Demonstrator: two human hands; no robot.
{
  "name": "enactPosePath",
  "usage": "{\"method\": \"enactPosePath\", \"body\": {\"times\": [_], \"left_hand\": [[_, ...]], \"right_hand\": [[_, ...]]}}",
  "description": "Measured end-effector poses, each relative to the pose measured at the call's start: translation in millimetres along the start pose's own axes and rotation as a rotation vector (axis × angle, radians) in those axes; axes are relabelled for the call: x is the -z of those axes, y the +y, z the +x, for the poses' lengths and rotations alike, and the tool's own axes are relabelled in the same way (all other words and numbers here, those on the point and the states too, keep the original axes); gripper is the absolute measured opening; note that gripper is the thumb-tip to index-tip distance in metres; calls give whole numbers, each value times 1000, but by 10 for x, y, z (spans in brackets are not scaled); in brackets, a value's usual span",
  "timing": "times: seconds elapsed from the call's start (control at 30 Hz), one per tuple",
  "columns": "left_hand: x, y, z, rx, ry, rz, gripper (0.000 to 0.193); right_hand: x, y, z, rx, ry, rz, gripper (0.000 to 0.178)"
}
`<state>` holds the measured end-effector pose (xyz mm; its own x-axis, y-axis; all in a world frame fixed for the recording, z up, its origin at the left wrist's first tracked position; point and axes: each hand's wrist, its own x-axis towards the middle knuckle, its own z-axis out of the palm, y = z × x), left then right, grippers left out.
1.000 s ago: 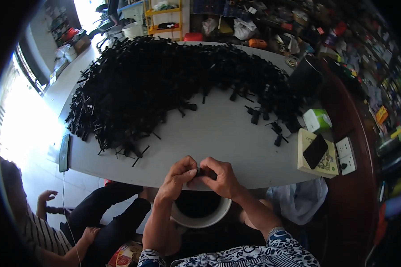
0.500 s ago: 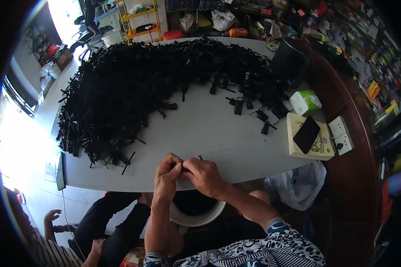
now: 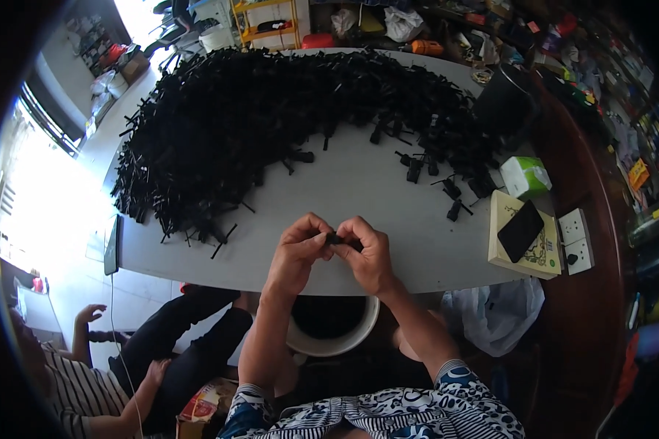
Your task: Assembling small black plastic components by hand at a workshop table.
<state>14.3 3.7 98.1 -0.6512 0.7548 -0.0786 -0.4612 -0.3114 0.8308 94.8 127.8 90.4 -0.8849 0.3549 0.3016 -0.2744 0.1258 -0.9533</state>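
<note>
My left hand [image 3: 297, 247] and my right hand [image 3: 366, 254] meet just above the near part of the grey table [image 3: 388, 197]. Both are closed, thumbs and forefingers pinching a small black plastic part [image 3: 334, 239] between them; the fingers cover most of it. Beyond them, a big heap of similar black parts with thin stems [image 3: 220, 110] curves across the left and far side of the table. Several loose ones, such as a black piece [image 3: 414, 170], lie at the heap's inner edge. Below my wrists, under the table edge, stands a white bucket [image 3: 374, 322] with dark contents.
At the right are a book [image 3: 553, 261] with a phone [image 3: 520, 231] on it, a tissue pack [image 3: 524, 177], a socket strip [image 3: 575, 238] and a dark jug [image 3: 504, 99]. A plastic bag [image 3: 501, 314] hangs below. Another person [image 3: 88, 380] sits at the left.
The view has shifted, with the table now higher and further right. My hands sit slightly further in from the table edge, and my right hand has turned, exposing more of the black part.
</note>
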Motion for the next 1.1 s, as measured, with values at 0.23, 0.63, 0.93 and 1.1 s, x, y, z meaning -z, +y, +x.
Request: {"method": "enactPosePath", "body": {"times": [0.23, 0.63, 0.93, 1.1], "left_hand": [[157, -224, 86, -23, 87, 21, 4], [83, -396, 25, -215, 289, -17, 9], [182, -309, 58, -182, 244, 70, 9], [294, -330, -31, -351, 299, 671, 12]], "right_hand": [[-59, 163, -10, 123, 60, -294, 17], [-247, 203, -140, 263, 145, -517, 16], [-240, 34, -70, 123, 47, -434, 15], [17, 111, 46, 24, 107, -301, 12]]}}
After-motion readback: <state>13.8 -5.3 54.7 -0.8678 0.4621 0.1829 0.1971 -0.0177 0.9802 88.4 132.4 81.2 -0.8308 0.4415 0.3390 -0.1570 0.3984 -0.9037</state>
